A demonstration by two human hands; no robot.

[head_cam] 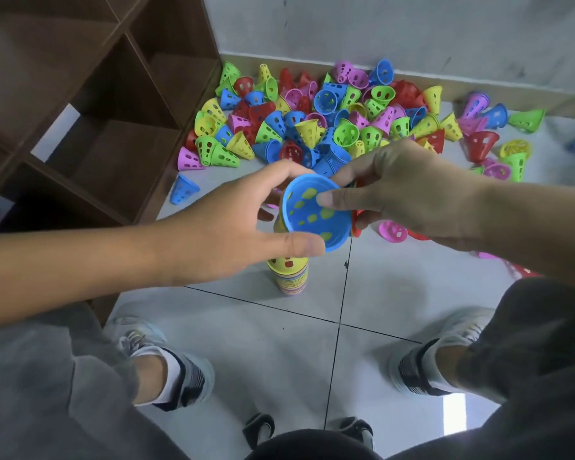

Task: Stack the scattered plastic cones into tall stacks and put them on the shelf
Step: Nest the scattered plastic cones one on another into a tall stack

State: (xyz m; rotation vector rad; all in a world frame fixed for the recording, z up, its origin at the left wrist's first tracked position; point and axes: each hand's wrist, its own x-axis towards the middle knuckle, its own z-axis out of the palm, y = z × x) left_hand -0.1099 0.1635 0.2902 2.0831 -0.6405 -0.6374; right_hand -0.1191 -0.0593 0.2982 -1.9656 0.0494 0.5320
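A blue perforated cone point(316, 215), open end toward me, sits on top of a tall multicoloured stack point(291, 277) that stands on the floor tiles. My left hand point(233, 224) curls round the blue cone's left side, thumb at its lower rim. My right hand point(402, 190) pinches the cone's right rim, thumb inside the cup. A big heap of loose cones point(312, 124) in red, yellow, green, blue and pink lies beyond, against the wall. The brown wooden shelf point(90, 104) with open compartments stands at the left.
A single blue cone point(182, 190) lies by the shelf's foot. Pink and red cones point(393, 231) lie just right of the stack. My two shoes point(166, 363) stand on the grey tiles below. The wall closes off the far side.
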